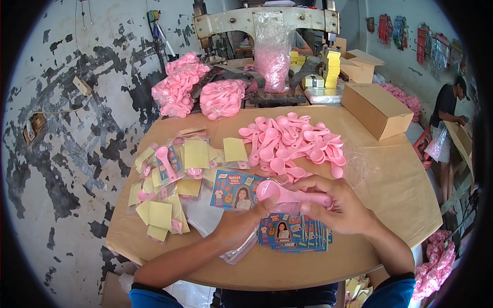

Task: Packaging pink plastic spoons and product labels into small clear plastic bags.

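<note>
A pink measuring spoon (287,195) is held above the table between my two hands, its bowl to the left, with thin clear plastic around it. My right hand (341,203) pinches the handle end. At the bowl, the thumb of my left hand (244,218) presses from below; its other fingers are mostly hidden. A printed blue card (233,190) shows just beyond my left hand; whether that hand touches it, I cannot tell. Under my hands lies a stack of similar blue cards (295,233). Flat clear plastic bags (200,213) lie beneath my left wrist.
Loose pink spoons (292,141) form a heap beyond my hands. Packed pouches with yellowish cards (159,213) cover the table's left side. Bags of spoons (222,97), a press machine (267,21) and a cardboard box (377,110) stand behind. A co-worker (447,110) stands far right.
</note>
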Demonstrator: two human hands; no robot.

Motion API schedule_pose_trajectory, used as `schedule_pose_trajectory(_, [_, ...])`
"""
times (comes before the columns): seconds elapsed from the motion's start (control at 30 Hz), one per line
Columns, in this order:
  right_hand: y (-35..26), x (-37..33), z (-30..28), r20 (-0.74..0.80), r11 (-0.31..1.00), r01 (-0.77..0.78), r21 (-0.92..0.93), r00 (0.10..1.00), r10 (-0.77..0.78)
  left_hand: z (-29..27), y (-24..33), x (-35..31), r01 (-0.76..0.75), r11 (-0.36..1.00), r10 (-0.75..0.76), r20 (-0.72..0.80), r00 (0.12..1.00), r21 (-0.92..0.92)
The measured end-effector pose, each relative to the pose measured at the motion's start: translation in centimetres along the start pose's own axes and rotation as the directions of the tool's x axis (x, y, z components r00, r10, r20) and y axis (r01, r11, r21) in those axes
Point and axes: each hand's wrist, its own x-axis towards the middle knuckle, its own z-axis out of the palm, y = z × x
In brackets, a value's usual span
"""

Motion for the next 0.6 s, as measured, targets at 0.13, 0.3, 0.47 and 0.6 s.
schedule_pose_trajectory(0.13, [1.7,-0.1,0.1,-0.184,0.987,0.149,-0.054,0.970,-0.156,0.3,0.2,-0.4,-0.011,1.000,0.012,0.025,1.000,-0.020])
schedule_pose_trajectory(0.3, [0.6,-0.4,0.6,0.001,0.998,-0.064,-0.010,0.998,0.064,0.1,-0.4,-0.8,0.043,0.979,-0.045,0.004,0.999,0.200])
schedule_pose_trajectory(0.47, [0.1,-0.5,0.5,-0.080,0.992,-0.095,0.083,0.992,0.101,0.6,0.0,-1.3,0.079,0.979,-0.048,-0.166,0.985,0.190])
schedule_pose_trajectory(0.6, [-0.7,-0.6,-1.2,0.024,0.938,-0.256,0.232,0.966,0.257,-0.3,0.1,-0.4,0.083,0.994,-0.067,-0.195,0.978,0.072])
